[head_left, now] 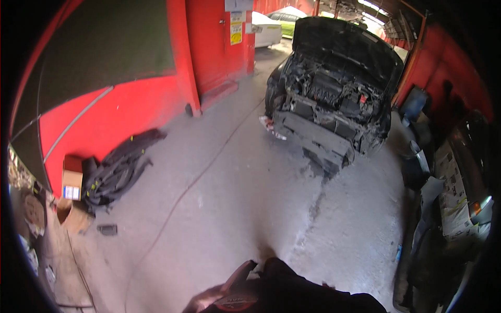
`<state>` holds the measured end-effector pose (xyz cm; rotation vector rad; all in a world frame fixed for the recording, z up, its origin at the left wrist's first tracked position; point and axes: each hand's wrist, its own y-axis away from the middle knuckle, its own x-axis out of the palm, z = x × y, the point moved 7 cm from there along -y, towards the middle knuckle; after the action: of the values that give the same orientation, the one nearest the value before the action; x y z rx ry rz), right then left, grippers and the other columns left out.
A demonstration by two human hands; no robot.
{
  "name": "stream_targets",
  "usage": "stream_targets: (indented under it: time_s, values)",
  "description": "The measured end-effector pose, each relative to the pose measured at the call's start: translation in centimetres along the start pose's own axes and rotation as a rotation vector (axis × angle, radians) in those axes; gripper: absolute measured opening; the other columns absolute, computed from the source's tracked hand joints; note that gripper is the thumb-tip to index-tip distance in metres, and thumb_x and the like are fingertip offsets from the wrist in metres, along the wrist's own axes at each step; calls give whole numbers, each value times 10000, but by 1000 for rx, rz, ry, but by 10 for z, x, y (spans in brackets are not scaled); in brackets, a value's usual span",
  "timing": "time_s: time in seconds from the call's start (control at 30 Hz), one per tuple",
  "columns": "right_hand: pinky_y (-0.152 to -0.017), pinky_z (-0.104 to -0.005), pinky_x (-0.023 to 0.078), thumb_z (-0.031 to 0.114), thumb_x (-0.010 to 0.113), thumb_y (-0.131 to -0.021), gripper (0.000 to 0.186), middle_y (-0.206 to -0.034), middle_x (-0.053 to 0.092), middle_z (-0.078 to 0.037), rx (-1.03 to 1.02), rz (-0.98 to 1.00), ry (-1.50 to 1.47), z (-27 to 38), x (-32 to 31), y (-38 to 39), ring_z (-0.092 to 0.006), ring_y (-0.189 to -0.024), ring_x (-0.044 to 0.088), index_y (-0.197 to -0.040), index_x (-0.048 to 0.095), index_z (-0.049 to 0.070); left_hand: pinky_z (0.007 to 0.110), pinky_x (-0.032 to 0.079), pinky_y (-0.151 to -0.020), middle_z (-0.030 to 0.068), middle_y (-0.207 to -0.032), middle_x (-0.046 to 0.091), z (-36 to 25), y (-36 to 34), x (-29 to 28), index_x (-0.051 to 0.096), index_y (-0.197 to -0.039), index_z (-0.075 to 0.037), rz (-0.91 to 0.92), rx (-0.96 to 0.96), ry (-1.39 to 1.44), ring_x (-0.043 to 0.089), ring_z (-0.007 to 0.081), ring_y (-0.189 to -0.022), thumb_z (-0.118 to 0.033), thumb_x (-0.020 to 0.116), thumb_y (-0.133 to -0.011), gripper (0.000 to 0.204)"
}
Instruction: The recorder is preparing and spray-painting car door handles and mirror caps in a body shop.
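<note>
Rough concrete floor (209,208), one black car (329,99), curved hood (344,44) up; your left grip (206,299): can't tell; right grip unseen.

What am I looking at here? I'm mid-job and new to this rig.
There is no robot: a person wears a wide fisheye camera on the head, so straight edges bend in this one picture. At its lower edge, what looks like the left hand is dim; I cannot tell whether it holds anything, nor make out the right hand. On the grey floor stands a black car, hood raised and front stripped; by the red wall at left lie a cardboard box and heaped black parts.
</note>
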<state>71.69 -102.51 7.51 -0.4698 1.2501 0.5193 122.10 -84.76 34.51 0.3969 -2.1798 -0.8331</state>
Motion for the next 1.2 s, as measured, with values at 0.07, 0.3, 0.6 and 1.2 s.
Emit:
stream_targets:
  time_s: [0.07,0.3,0.6,1.2]
  values:
    - [-669,-422,512,393,604,-867,547,-989,646,-155,140,-26,-116,113,98,-123,-239,-809,635,-1258,487,29,290,504,-720,105,-959,628,-57,-91,-29,513,-1202,12,-31,123,-30,625,169,-821,-142,620,-853,397]
    - [-624,-384,490,447,643,-859,743,-996,618,-125,525,42,-585,-25,81,-495,-196,-781,583,-1395,324,44,262,475,-614,79,-865,591,-217,-322,-126,524,-1137,-24,-240,507,6,591,155,-729,-171,641,-883,316]
    - [-594,-353,494,594,550,-853,565,-707,664,-94,432,154,-729,159,-127,-1055,-207,-672,643,-761,674,50,193,469,-539,5,-820,600,-441,-448,-157,568,-1089,-64,-505,495,-123,597,103,-692,-121,617,-920,186]
    - [-646,-406,532,455,499,-941,620,-978,672,-137,636,422,-655,204,282,-1392,-226,-791,656,-1337,438,-19,412,519,-564,197,-728,653,-1086,-825,-39,492,-1111,5,-129,280,-1237,666,294,-575,-452,507,-939,489]
